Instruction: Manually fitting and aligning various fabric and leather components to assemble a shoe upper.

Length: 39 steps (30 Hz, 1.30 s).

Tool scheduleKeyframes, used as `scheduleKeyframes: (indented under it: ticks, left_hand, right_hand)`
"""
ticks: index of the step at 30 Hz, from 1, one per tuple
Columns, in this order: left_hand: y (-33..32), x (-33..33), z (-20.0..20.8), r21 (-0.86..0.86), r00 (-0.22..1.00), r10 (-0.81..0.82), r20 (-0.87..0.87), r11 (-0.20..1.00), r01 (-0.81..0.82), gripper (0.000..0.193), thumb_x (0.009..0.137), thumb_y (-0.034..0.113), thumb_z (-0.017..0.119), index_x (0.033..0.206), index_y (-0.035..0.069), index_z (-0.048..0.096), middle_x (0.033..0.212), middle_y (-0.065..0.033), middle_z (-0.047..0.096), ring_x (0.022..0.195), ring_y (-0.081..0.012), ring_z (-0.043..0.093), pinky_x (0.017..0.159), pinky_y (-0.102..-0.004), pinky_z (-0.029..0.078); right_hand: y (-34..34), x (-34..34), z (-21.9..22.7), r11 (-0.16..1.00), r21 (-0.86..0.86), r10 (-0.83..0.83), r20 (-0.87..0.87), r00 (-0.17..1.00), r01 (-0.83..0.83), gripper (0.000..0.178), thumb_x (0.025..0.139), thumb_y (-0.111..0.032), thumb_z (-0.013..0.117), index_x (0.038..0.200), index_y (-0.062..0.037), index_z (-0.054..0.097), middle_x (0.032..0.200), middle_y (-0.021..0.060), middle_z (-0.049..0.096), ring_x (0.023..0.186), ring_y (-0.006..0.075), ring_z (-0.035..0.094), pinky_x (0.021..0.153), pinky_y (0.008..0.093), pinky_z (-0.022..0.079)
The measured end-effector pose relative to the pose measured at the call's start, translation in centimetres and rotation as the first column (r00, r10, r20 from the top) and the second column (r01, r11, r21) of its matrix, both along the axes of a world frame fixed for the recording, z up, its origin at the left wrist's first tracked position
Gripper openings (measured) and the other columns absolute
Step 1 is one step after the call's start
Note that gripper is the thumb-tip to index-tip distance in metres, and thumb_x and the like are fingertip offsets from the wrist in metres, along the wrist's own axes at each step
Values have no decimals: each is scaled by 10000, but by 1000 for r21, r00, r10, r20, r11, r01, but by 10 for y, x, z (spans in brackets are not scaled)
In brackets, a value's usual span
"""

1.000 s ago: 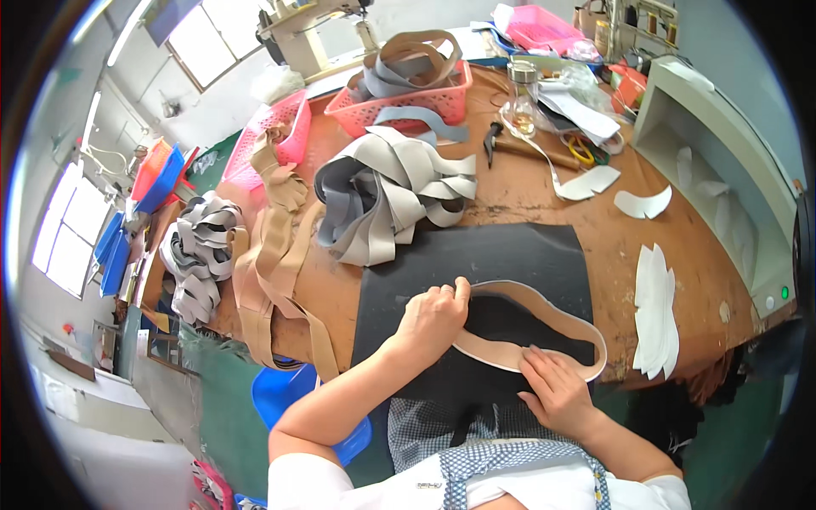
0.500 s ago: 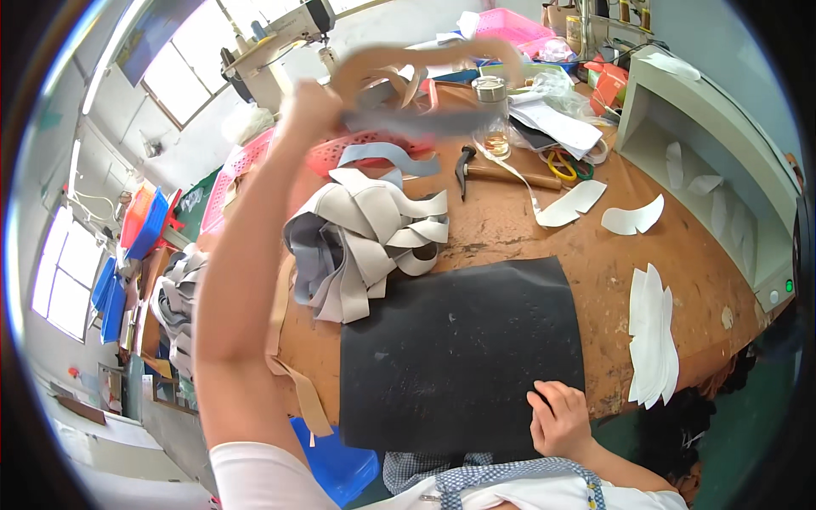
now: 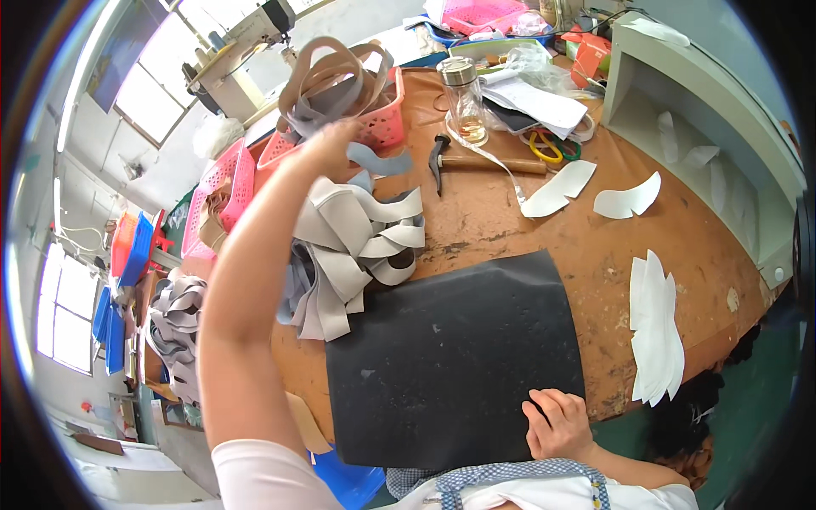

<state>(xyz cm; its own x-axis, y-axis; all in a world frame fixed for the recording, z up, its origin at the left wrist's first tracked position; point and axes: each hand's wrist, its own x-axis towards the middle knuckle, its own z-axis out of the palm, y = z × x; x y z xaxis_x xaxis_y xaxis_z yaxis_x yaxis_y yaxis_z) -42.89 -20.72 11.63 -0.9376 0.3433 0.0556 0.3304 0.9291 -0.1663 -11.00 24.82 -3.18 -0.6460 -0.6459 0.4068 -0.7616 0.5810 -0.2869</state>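
My left hand (image 3: 330, 151) is reached far forward, blurred, at the near side of a pink basket (image 3: 382, 119). Looped beige and grey fabric strips (image 3: 327, 81) are heaped in that basket. Whether its fingers hold anything is hard to see. Just below it lies a pile of pale grey strips (image 3: 340, 229), with a blue-grey strip (image 3: 382, 161) beyond. My right hand (image 3: 557, 421) rests on the near right edge of a black mat (image 3: 450, 357), its fingers loosely curled with nothing visible in them.
A hammer (image 3: 484, 163), a glass jar (image 3: 463, 102) and scissors (image 3: 552, 146) lie or stand farther back. White cut pieces (image 3: 654, 331) are on the right, near a grey open-fronted box (image 3: 722, 127). Another pink basket (image 3: 234, 200) stands at the left.
My left hand has come down from above the basket. The strips swinging from it in the air now lie looped in the basket. My right hand stays on the mat.
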Motion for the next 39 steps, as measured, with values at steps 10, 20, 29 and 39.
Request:
scheduleKeyframes:
  ticks: [10, 20, 29, 39]
  left_hand:
    - [5, 14, 15, 146, 963, 63, -261, 989, -25, 310, 781, -36, 554, 1061, 81, 622, 1038, -205, 637, 1054, -402, 587, 875, -471, 461]
    - [37, -7, 47, 231, 812, 538, -226, 839, -492, 530, 790, 219, 718, 1197, -74, 547, 1183, -257, 632, 1034, -360, 656, 865, -398, 530]
    - [57, 61, -12, -191, 885, 383, 266, 920, -341, 956, 630, 575, 810, 1305, -18, 484, 1152, -193, 631, 1108, -338, 595, 974, -478, 450]
    - [1, 214, -39, 229, 929, 274, -248, 949, -219, 825, 732, 327, 805, 1381, 24, 395, 1404, -203, 462, 1349, -375, 399, 1137, -553, 231]
  right_hand:
    - [-8, 0, 2, 997, -79, 6, -9, 1000, -7, 326, 742, -89, 629, 1058, -16, 666, 1147, 139, 619, 1050, 299, 579, 852, 415, 436]
    - [-4, 2, 3, 998, -59, 25, 12, 1000, -24, 354, 743, -117, 659, 1078, -4, 658, 1189, 147, 597, 1093, 285, 559, 876, 414, 428]
    - [-1, -2, -2, 997, -70, 22, 17, 1000, -21, 344, 743, -112, 654, 1070, -5, 674, 1179, 145, 617, 1088, 274, 569, 866, 403, 428]
    - [-88, -104, 66, 908, -338, 295, 92, 951, -248, 179, 750, 50, 643, 915, -11, 610, 1002, 156, 623, 897, 339, 614, 760, 402, 530]
